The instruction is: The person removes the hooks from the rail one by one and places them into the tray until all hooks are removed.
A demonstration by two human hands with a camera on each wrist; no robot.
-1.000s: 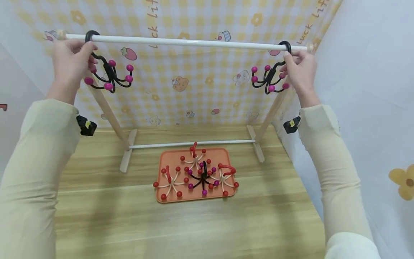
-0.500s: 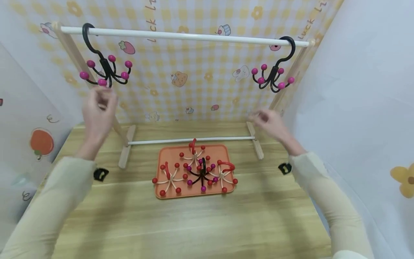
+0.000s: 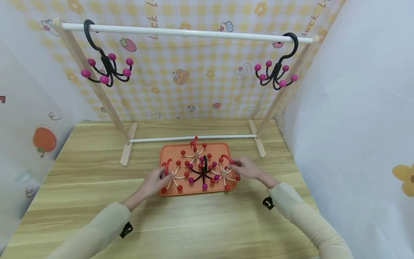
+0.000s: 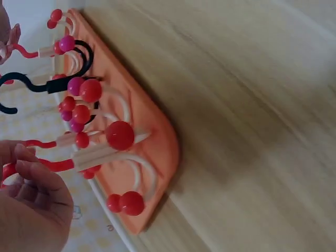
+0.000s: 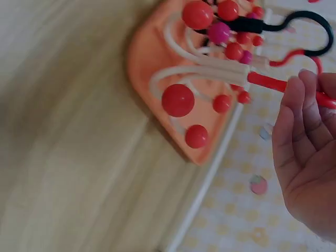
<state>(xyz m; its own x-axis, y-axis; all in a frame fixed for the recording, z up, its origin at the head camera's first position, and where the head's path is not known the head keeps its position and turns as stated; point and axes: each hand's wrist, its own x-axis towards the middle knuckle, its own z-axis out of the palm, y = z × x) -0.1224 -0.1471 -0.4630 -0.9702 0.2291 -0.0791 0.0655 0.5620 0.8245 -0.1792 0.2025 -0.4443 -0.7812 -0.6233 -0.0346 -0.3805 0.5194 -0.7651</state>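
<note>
At the tray's left side, my left hand (image 3: 154, 182) pinches the red hook of a cream multi-arm hanger (image 3: 173, 177) with red ball tips. On the right, my right hand (image 3: 247, 168) grips the red hook of a matching hanger (image 3: 224, 173). Their curled fingers show at the hooks in both wrist views, while the ball-tipped arms are still over the orange tray (image 4: 170, 152). Between them lie a black hanger (image 3: 203, 172) with magenta balls and, behind it, a third cream hanger (image 3: 196, 154).
Two black hangers with magenta balls hang from the white upper rod (image 3: 187, 32), the left one (image 3: 106, 64) and the right one (image 3: 276, 72) near its ends. Wooden posts (image 3: 106, 104) carry the rod. A lower white bar (image 3: 148, 139) runs behind the tray.
Both hands have let go of the black hangers on the rod and come down to the tray. They have taken hold of the red hooks of the left and right cream hangers.
</note>
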